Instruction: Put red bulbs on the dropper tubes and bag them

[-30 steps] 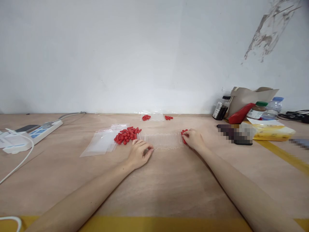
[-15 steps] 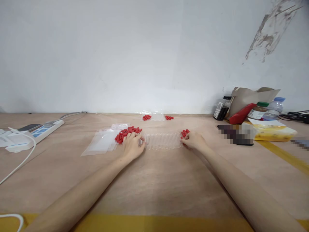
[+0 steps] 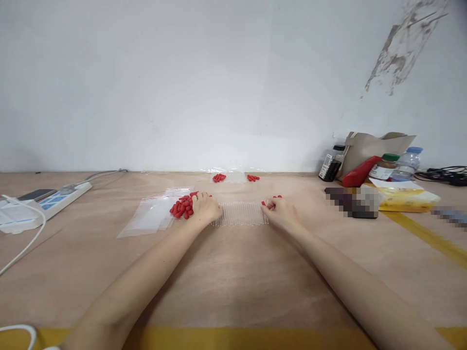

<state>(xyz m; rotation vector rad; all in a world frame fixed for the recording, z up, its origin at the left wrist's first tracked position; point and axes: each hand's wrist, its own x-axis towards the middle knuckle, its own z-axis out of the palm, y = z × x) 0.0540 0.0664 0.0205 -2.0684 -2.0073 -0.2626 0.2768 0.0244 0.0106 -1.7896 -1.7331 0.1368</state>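
Note:
A row of thin clear tubes (image 3: 242,214) lies side by side on the wooden table in front of me. My left hand (image 3: 207,208) is closed with curled fingers at the row's left end, its fingertips at the outer tubes; whether it grips one is hidden. Small red rubber-like pieces (image 3: 179,208) are heaped beside and behind that hand. At the right end of the row, my right hand (image 3: 279,212) pinches a small red piece (image 3: 263,203) between thumb and fingers. A few more red pieces show just behind its knuckles.
Clear zip bags (image 3: 146,216) lie left of the heap. Near the wall, a clear bag (image 3: 235,177) lies between two small red groups. A power strip (image 3: 69,197) is at left. Bottles (image 3: 332,163), a beige bag (image 3: 379,150) and a yellow tissue pack (image 3: 408,199) stand at right.
My right hand has shifted left to the end of the tube row, and a red piece now shows at its fingertips. My left hand has turned slightly, staying by the row's left end.

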